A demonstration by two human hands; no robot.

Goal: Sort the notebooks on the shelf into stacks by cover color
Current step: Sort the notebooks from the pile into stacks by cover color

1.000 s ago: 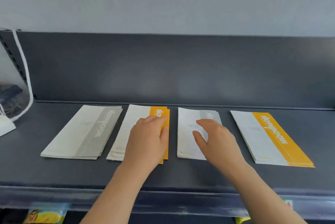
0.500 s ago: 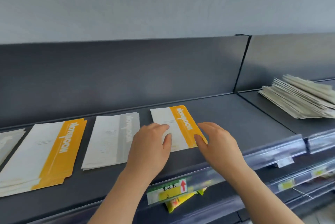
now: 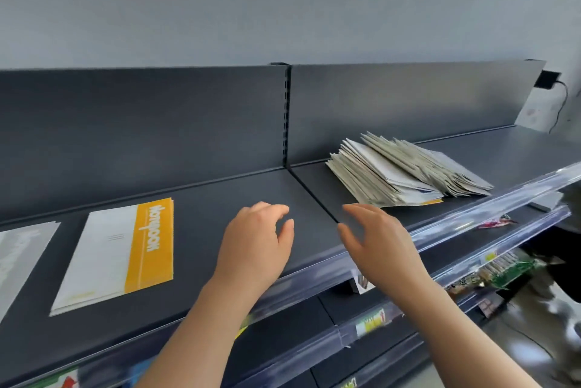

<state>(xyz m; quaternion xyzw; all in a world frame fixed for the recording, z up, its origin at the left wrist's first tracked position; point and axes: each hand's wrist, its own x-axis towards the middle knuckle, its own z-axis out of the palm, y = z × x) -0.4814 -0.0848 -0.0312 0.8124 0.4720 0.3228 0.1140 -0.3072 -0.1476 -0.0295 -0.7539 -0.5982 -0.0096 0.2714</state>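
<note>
White notebook with orange band (image 3: 116,252) lies flat on the dark shelf (image 3: 220,192), left part. A grey-banded notebook (image 3: 19,255) sits beside it, cut by the frame edge. Messy notebook pile (image 3: 405,167) on the right section. Left hand (image 3: 254,246) and right hand (image 3: 380,246) are between them, fingers loosely spread, holding nothing.

A dark grey shelf (image 3: 239,192) is divided by a seam into two sections. On the left section an orange-banded notebook (image 3: 119,249) is laid flat, with a grey-banded notebook (image 3: 19,249) beside it, cut off at the frame's edge. On the right section a loose, fanned pile of notebooks (image 3: 402,170) is heaped.
</note>
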